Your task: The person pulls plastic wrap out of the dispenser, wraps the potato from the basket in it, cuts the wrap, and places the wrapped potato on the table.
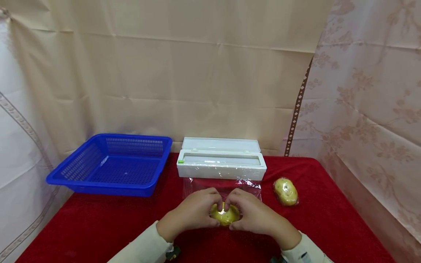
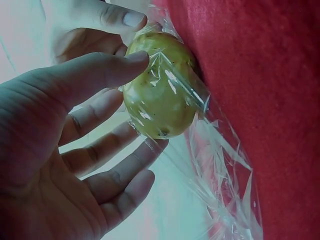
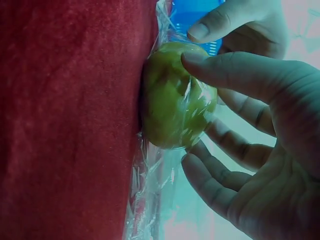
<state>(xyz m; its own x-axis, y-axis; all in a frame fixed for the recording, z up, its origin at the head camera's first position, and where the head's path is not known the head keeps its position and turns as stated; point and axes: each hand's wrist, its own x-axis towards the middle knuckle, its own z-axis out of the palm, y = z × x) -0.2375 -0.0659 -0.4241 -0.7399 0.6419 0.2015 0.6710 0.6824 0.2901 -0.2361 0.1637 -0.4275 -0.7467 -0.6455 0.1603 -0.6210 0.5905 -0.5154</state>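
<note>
A yellow potato (image 1: 227,218) sits on the red cloth, partly under a sheet of clear cling film (image 2: 220,175) that lies taut and shiny over its skin. My left hand (image 1: 198,207) curls around its left side, thumb at the near edge and fingers on the far side. From the right, my right hand (image 1: 252,212) holds it the same way, and both hands' fingertips nearly meet. Loose film trails out past the potato in both wrist views. Behind the hands, the film runs back to a white dispenser box (image 1: 222,171) with its lid raised.
To the right lies another potato (image 1: 285,191) wrapped in film. A blue plastic basket (image 1: 112,189) stands at the back left. The red cloth (image 1: 329,226) covers the table, with beige curtains hanging behind and patterned ones at the right.
</note>
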